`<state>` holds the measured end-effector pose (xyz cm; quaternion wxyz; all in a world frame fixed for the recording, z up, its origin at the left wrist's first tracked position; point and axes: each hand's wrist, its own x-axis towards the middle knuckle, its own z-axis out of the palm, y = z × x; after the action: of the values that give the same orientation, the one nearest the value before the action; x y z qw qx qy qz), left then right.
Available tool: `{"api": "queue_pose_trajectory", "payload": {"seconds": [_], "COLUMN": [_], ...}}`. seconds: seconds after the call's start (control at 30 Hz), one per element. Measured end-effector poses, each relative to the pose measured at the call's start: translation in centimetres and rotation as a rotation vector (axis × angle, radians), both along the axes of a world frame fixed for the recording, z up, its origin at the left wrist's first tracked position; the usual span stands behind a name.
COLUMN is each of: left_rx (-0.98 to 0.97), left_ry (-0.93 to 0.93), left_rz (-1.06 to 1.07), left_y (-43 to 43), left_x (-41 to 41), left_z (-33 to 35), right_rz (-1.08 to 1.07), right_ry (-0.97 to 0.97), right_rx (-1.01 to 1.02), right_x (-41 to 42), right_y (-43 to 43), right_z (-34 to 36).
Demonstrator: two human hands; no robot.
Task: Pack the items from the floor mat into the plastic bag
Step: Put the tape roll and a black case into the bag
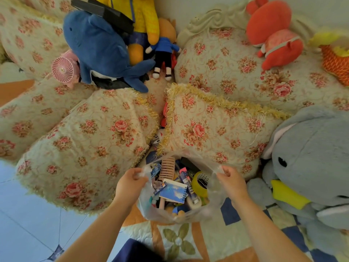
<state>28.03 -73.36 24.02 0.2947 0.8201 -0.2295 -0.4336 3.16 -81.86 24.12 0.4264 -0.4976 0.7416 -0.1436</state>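
Pinching the thin, limp plastic bag (211, 210) by its handles, left hand (130, 183) and right hand (231, 183) fingers clamped, suits its lumpy, probably sagging load.

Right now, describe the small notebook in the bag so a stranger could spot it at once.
Start at the clear plastic bag pinched open by the left hand and right hand. Inside lies the notebook, below the brown comb, left of the yellow tape roll. Only it has a blue-sky cover and spiral binding.

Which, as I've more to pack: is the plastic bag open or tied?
Open: left hand and right hand hold the plastic bag's handles apart.
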Motion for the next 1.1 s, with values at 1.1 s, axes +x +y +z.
{"api": "queue_pose_trajectory", "payload": {"seconds": [1.1], "left_rx": [-0.235], "left_ry": [-0.437], "left_rz": [-0.722], "left_y": [1.4], "left_x": [-13.9], "left_z": [3.7], "right_rz": [0.256], "right_ry": [0.171], "right_rx": [-0.325], "right_x": [-6.9], "right_y": [8.2], "right_z": [1.8]}}
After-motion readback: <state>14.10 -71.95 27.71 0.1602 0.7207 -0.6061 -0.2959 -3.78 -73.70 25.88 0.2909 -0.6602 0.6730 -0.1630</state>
